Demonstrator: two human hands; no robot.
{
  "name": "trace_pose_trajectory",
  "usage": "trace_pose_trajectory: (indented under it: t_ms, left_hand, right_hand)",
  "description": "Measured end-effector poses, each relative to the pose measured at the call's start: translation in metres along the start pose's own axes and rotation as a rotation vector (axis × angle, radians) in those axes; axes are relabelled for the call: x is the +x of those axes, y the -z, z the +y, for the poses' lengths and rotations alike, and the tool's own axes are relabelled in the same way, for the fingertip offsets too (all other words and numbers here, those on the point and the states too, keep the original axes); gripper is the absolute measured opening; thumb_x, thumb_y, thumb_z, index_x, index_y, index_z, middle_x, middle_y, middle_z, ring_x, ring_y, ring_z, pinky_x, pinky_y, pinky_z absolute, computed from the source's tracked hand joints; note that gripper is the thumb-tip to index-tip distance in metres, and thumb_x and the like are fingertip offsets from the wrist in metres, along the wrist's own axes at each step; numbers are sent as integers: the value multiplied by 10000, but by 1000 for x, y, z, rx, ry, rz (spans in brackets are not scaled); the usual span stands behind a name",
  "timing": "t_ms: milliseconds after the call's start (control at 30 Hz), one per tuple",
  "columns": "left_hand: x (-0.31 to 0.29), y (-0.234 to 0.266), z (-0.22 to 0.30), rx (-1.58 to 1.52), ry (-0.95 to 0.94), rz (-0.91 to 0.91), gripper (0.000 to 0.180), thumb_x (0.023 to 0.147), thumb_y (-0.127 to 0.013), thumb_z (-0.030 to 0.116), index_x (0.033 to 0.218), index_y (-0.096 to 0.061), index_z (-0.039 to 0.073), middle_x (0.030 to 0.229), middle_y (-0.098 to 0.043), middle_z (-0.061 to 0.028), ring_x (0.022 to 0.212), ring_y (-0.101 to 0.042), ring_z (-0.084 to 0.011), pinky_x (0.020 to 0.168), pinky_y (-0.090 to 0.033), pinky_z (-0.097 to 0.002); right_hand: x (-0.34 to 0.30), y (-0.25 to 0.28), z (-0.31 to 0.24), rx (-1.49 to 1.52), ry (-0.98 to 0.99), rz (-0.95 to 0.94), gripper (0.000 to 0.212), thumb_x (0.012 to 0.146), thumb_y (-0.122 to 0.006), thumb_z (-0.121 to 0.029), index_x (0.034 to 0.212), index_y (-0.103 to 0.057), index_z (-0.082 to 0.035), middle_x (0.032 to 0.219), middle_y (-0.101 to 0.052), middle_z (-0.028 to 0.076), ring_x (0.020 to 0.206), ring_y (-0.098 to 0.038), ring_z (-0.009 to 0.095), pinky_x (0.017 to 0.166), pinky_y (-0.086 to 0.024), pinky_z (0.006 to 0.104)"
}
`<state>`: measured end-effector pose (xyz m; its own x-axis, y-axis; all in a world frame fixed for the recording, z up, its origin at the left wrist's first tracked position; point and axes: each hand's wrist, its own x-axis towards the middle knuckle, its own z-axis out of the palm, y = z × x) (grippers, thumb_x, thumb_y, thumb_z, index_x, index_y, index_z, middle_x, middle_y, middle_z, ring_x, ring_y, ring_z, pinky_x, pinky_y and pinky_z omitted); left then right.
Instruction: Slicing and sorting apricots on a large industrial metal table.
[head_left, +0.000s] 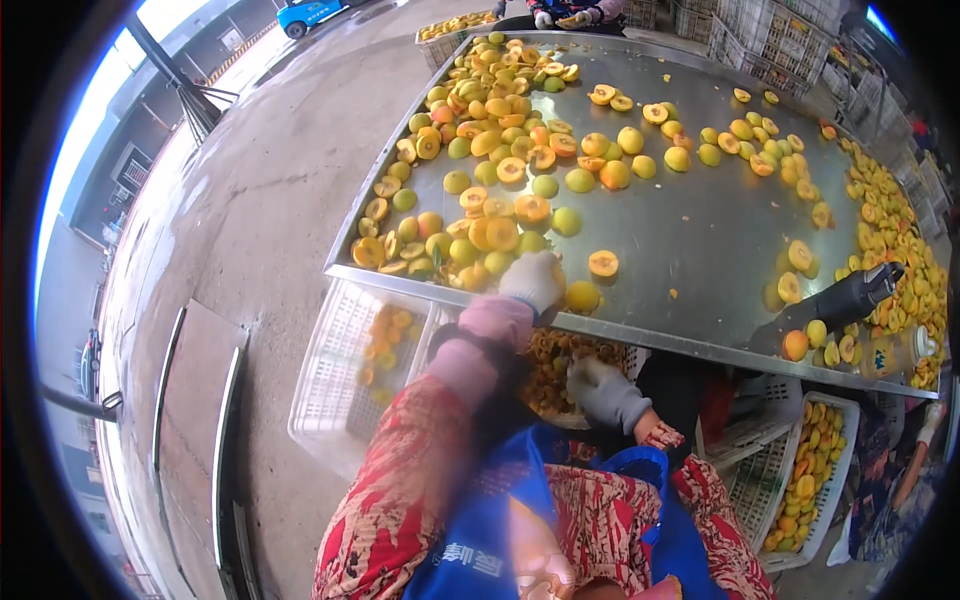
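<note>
My left hand (534, 281), in a whitish glove, is at the near edge of the metal table (680, 250), beside a pile of yellow-green stone fruit (502, 234) like small peaches or apricots. Its fingers are curled and mostly hidden. One whole fruit (582, 296) lies just right of it, and a halved fruit (603, 263) with a brown centre lies farther on. Below the table edge, my gloved right hand (606, 392) is closed over a container of orange-brown fruit stones or scraps (560, 362). What its fingers hold cannot be made out.
A white crate (322, 375) with some fruit stands left below the table. More fruit fills a crate (808, 480) at right. A black cylindrical object (845, 300) and a clear jar (897, 354) lie near heaped halves (900, 250). Another person's gloved hands (565, 18) show across the table.
</note>
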<state>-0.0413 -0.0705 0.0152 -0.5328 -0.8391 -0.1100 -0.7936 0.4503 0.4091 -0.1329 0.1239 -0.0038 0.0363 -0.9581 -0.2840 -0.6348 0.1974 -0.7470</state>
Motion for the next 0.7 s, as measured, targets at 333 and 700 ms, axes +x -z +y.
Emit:
trace_pose_trajectory:
  t_ms: [333,700]
  left_hand:
    - [-82,4,20,-1884,168,-25,122,876,-548,147,949,-566,51,813,-606,-68,728,-580,-168,619,-479,-298]
    - [-95,-2,11,-2310,426,57,247,902,-502,171,1040,-566,-24,958,-597,-170,851,-589,-302,760,-510,-414]
  right_hand:
    - [31,22,-39,434,312,443,292,921,-538,-281,1059,-527,-24,884,-603,153,824,-579,237,755,-449,338]
    - [4,1,-49,408,-1,294,250,885,-508,-276,944,-494,-33,816,-579,181,743,-563,305,668,-446,406]
